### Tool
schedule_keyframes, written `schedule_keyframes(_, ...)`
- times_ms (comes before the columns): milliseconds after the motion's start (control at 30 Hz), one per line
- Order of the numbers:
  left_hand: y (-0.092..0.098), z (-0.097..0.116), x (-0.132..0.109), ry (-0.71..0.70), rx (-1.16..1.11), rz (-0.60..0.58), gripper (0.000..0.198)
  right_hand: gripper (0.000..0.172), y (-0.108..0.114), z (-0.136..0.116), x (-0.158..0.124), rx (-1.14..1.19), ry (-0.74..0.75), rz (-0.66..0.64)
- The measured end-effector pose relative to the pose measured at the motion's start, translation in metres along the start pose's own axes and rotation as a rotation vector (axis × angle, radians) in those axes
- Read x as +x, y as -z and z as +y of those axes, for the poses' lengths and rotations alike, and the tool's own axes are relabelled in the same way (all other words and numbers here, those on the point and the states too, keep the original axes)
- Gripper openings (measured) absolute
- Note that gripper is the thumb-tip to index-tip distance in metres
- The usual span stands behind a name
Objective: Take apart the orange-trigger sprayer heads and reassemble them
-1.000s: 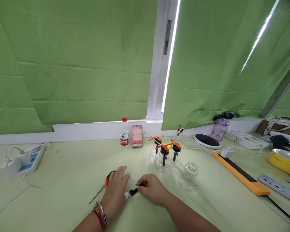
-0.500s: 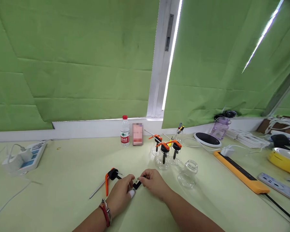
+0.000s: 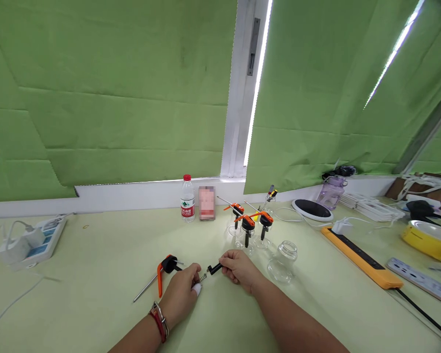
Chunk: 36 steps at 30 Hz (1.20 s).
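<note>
Low in the middle, my left hand (image 3: 184, 289) pinches a small metal coil spring (image 3: 203, 277), which sticks out past the fingertips. A white wrap covers one fingertip. My right hand (image 3: 239, 267) is closed on a short black plastic tube (image 3: 215, 268) with a bent end pointing toward the spring; the two parts are apart. Left of my left hand lies an orange and black spray pump head (image 3: 169, 264) with a long thin metal rod. Behind my right hand stand several glass bottles topped with orange and black pump heads (image 3: 247, 224). An uncapped glass bottle (image 3: 282, 262) is to the right.
A water bottle (image 3: 187, 200) and a pink card-like box (image 3: 207, 203) stand at the back. On the left is a white power strip (image 3: 49, 240); on the right, an orange one (image 3: 360, 257). Further right are a yellow pan (image 3: 429, 240) and a purple jug (image 3: 330, 192).
My right hand has drawn the black tube away to the right and slightly up from my left hand. The coil spring now shows at my left fingertips.
</note>
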State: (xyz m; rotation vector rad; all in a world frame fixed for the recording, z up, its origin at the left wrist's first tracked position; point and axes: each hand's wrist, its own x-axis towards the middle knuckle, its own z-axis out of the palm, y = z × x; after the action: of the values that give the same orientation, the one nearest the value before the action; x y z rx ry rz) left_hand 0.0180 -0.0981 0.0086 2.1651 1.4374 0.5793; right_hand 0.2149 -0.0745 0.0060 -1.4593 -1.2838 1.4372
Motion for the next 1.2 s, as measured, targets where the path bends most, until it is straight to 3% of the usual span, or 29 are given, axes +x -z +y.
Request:
schedule_keyframes(100,0.003,0.004,0.003,-0.008,0.076,0.010,0.016,0.011,0.019,0.003,0.005,-0.083,0.000,0.012)
schedule_keyframes(233,0.006,0.013,0.013,-0.058,0.110,0.011,0.022,0.011,0.033,0.008,0.007,-0.244,0.059,-0.008)
schedule_keyframes(433,0.001,0.020,0.055,-0.086,0.158,-0.007,0.027,0.013,0.028,0.010,0.004,-0.478,0.220,0.066)
schedule_keyframes(667,-0.012,0.025,0.096,-0.184,0.114,-0.163,0.027,0.013,0.020,0.011,0.002,-0.635,0.264,0.167)
schedule_keyframes(1000,-0.022,0.022,0.098,-0.272,0.074,-0.214,0.029,0.043,0.021,0.014,0.008,-0.693,0.251,0.233)
schedule_keyframes(1200,-0.006,0.014,0.089,-0.241,0.070,-0.193,0.033,0.025,0.021,0.013,0.005,-0.734,0.271,0.196)
